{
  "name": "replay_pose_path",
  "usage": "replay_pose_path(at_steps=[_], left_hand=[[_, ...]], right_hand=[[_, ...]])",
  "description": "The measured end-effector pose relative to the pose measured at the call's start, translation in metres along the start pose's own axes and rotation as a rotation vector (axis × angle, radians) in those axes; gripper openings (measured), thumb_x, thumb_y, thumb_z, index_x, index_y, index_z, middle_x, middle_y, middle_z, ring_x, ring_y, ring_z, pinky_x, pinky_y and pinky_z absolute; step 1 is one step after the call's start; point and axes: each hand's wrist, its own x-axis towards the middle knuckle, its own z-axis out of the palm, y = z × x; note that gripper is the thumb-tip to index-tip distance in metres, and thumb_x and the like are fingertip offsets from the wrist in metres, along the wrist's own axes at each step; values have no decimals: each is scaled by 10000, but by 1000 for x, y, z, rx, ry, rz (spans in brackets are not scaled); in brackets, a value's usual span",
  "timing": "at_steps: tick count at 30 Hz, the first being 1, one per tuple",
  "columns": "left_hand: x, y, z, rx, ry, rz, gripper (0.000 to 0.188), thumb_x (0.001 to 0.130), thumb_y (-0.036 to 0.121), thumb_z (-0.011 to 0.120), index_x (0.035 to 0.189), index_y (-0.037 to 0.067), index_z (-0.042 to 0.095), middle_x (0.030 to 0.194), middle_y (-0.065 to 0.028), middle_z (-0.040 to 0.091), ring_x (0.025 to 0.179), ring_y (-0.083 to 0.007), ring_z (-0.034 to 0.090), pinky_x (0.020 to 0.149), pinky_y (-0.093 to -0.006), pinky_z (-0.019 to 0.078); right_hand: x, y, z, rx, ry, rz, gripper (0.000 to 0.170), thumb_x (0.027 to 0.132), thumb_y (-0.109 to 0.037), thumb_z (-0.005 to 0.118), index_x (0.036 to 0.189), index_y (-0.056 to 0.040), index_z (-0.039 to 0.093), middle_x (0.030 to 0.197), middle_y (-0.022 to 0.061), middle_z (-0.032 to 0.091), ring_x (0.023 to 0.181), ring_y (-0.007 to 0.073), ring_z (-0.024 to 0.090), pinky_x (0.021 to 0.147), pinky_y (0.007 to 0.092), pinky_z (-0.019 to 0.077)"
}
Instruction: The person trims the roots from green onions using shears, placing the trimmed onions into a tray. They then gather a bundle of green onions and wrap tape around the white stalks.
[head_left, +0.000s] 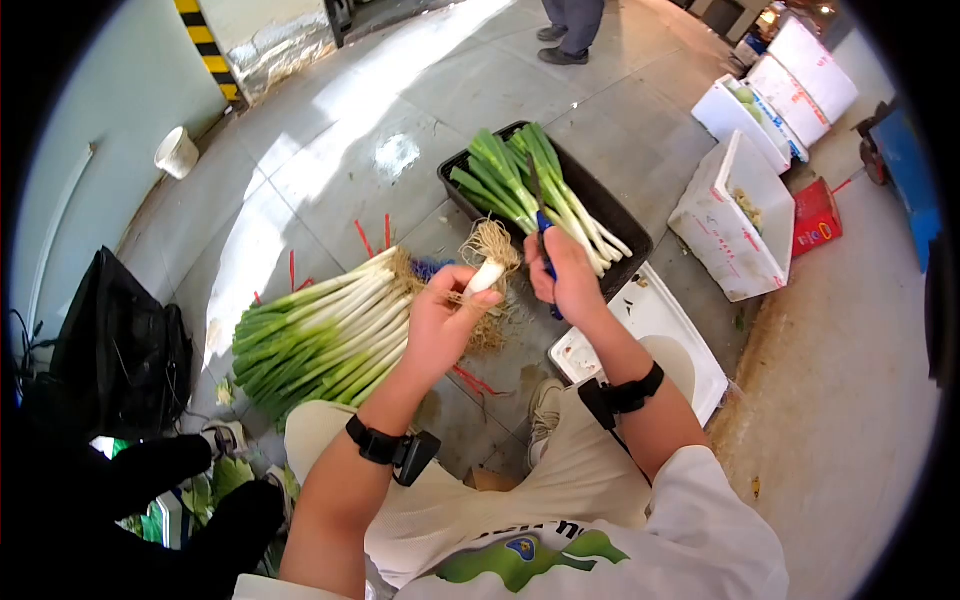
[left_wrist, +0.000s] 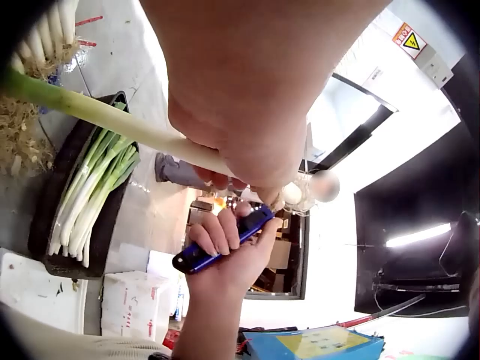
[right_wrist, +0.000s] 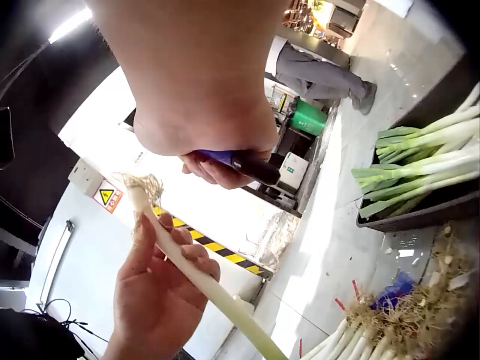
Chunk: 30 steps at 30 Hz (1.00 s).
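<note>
The left hand pinches one white-stemmed green onion just below its bushy roots. In the right wrist view the left hand has its fingers round the long stem, roots uppermost. To its right, the right hand grips a blue-handled knife, its dark blade pointing away over the tray; the left wrist view shows the fingers curled round the blue handle. A large pile of green onions lies on the floor at left. Several trimmed-looking ones lie in a black tray.
A white foam lid lies beside the tray. Foam boxes and a red box stand at the right. Loose roots and red ties are on the floor. Another person's legs are at the top; a black bag is at left.
</note>
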Motion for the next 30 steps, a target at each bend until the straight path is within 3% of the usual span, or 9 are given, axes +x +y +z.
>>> replay_pose_path(at_steps=[5,7,10,12,13,19,21,25,30], left_hand=[[9,-16,3,52,0,55,163,968,154,677,1026,43,574,894,33,553,789,-56,471,707,-233,415],[8,-12,11,-1,-16,-21,117,1004,143,609,1052,59,544,891,39,523,765,-41,421,683,-218,371],[8,-9,14,166,-71,-6,224,1045,278,536,1044,54,532,867,28,509,794,-64,431,716,-250,398],[4,-13,16,143,-87,-45,229,1045,284,530,1047,55,527,867,25,507,791,-66,431,715,-250,397],[2,-14,17,122,-110,-72,234,1045,289,524,1050,56,522,867,22,506,789,-68,432,714,-251,397],[-8,-13,14,273,-68,-119,289,1013,315,567,1054,42,478,836,-39,497,747,-124,456,686,-300,423],[-9,-16,13,336,-7,-56,316,1001,316,603,1033,47,441,832,-41,492,737,-121,452,670,-300,420],[-3,-25,5,268,-15,31,309,979,242,659,1002,61,409,816,-32,469,705,-103,424,632,-285,400],[7,-20,-1,267,-78,64,275,950,239,703,975,38,517,835,-23,517,700,-104,467,642,-282,415]], right_hand=[[-9,-10,-19,-144,-138,-70,412,1048,-431,440,902,-51,508,649,-46,400,545,38,355,478,202,257],[-16,-16,-20,-167,-185,-82,293,1046,-294,476,911,-40,532,698,-64,372,626,42,325,559,215,282],[-23,-18,-25,-322,-225,-102,377,1021,-397,504,927,-34,545,712,-28,413,661,85,361,597,249,326],[-29,-17,-25,-471,-230,-115,520,969,-554,553,925,-36,551,722,1,429,674,111,376,601,274,338],[-30,-16,-26,-468,-239,-102,520,969,-554,553,925,-36,551,722,1,429,674,111,376,601,274,338],[-40,-11,-30,-428,-328,-44,546,960,-578,562,892,-37,544,705,-11,412,654,102,356,585,265,329],[-39,-11,-32,-447,-378,-41,514,967,-547,567,955,-34,534,699,-18,410,654,95,360,586,262,327],[-39,-4,-26,-380,-247,-49,460,984,-485,560,1045,-32,504,747,-19,441,678,90,383,608,250,344],[-39,-1,-30,-424,-220,-106,401,998,-414,566,1065,-22,509,801,-15,473,707,86,405,636,238,362]])
